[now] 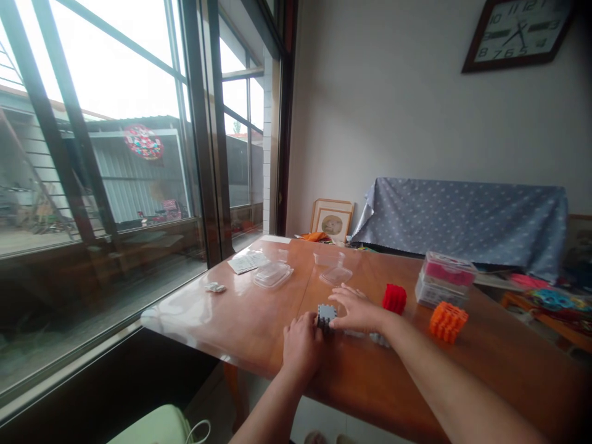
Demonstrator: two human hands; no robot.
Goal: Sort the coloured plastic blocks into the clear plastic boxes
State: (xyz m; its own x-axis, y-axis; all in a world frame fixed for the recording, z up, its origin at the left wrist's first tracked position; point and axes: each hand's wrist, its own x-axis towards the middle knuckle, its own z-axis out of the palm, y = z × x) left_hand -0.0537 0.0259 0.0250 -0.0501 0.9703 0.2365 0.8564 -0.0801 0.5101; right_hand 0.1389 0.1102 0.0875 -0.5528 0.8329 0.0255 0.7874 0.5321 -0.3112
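Two bare hands at lower centre: left hand (303, 342), fingers against one grey notched block stack (327, 316); right hand (356, 310), thumb beside it, fingers spread. Beyond, right of centre: one orange stack (448, 321), one red stack (394, 298).

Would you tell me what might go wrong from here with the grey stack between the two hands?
The grey stack could shift or separate if the left hand and right hand push unevenly. The right forearm might also knock the red stack, which stands close beyond it.
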